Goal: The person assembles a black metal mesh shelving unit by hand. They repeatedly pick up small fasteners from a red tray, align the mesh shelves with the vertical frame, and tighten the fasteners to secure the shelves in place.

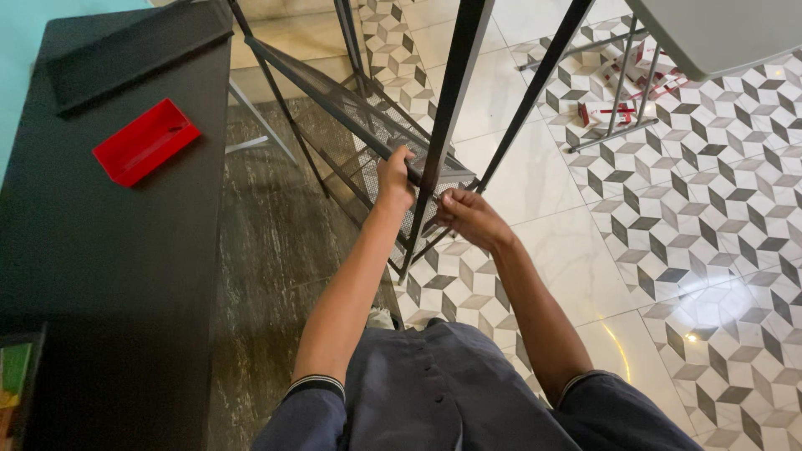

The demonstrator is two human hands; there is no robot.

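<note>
Bright, even daylight fills the scene; the glossy floor tiles [710,250] throw white glare at near right. Focus stays sharp, with wide-angle stretching at the edges.

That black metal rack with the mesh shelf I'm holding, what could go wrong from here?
The mesh shelf slopes, and only your left hand grips its front edge; if that grip loosens, the end may drop. Your right hand pinches right beside the black upright post, so fingers could get caught if the shelf shifts. The frame leg stands on glossy tile floor and might slide.
</note>
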